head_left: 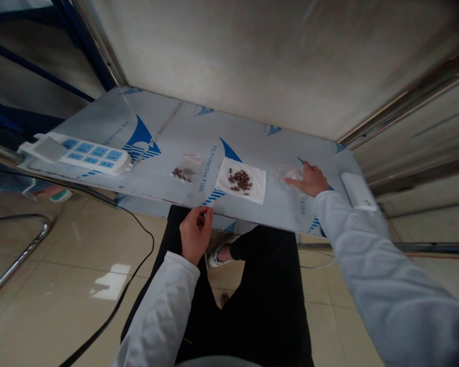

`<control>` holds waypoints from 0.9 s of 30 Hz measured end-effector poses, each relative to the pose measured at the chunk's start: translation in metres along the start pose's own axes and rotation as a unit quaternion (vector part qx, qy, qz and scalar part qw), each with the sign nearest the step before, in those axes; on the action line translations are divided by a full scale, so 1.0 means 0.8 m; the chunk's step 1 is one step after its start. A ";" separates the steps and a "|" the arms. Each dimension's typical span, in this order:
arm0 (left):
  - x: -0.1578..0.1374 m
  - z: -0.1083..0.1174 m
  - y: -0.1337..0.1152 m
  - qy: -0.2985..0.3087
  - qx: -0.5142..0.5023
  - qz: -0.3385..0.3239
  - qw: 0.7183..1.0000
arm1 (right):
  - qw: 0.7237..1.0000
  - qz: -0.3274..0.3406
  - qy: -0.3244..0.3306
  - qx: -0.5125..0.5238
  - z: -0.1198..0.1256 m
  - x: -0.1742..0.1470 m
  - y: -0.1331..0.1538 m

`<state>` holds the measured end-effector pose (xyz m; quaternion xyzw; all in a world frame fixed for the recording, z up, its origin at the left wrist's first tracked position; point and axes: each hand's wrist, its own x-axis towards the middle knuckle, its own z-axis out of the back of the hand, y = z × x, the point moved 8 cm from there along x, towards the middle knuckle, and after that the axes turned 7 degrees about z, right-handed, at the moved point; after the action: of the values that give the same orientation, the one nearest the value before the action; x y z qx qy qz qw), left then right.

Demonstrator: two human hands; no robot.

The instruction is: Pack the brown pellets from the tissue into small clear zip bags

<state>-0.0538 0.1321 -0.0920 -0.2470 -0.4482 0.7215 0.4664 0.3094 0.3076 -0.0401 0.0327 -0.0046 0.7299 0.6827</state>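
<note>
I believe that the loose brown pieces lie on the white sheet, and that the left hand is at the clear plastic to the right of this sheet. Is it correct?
Not quite: the head view shows the right hand, not the left, at the clear plastic. The loose brown pieces do lie on the white sheet, with the plastic to its right.

Long pale-grey sleeves (367, 270), black trousers (270, 285)
</note>
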 end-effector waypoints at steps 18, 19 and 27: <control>0.092 0.021 -0.026 -0.107 0.199 -0.090 0.970 | 0.999 0.026 0.027 0.006 -0.087 -0.044 0.038; 0.105 0.019 -0.024 -0.108 0.225 -0.081 0.965 | 0.999 0.023 0.030 0.009 -0.087 -0.043 0.039; 0.153 0.003 -0.005 -0.068 0.304 -0.048 0.949 | 0.992 -0.010 0.020 0.128 -0.079 -0.040 0.034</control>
<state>-0.1074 0.2411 -0.0797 -0.0219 -0.2497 0.8155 0.5217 0.2819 0.2768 -0.1037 0.1049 0.1026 0.7181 0.6803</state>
